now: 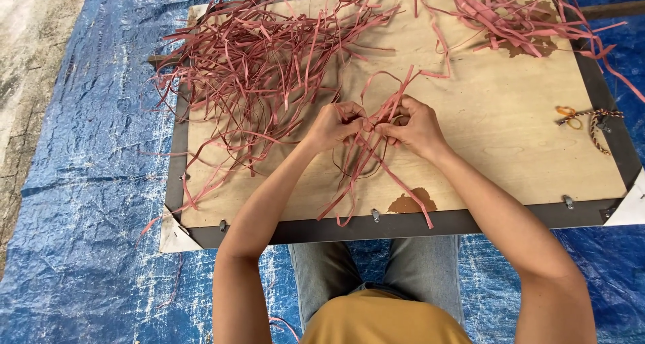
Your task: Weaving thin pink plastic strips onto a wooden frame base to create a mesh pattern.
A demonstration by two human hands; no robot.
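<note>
Both hands meet at the middle of a plywood board (510, 136) that lies flat with a dark frame around its edge. The left hand (334, 125) and the right hand (416, 125) face each other, knuckles up, and the fingers (356, 113) of each are curled closed around the same small bundle of reddish-pink strips (371, 157), pinching it where the strips cross between the two thumbs. From that pinch the bundle fans upward toward 12 o'clock in a few short ends and trails down toward 6 o'clock, its long tails running over the board's near edge, with one loose loop lying on the wood just below the hands. A large tangled pile of strips (259, 62) of the same colour spreads over the board at about 10 o'clock from the hands, some ends hanging off the left edge. A smaller heap of strips (517, 18) sits at 1 o'clock near the far right corner, with strands spilling past the frame. At 3 o'clock, well apart from the hands and near the right edge, lies a short braided cord (594, 123) with an orange ring beside it. The board rests on a blue tarpaulin (87, 203), and the person's knees in grey trousers show beneath its near edge.
</note>
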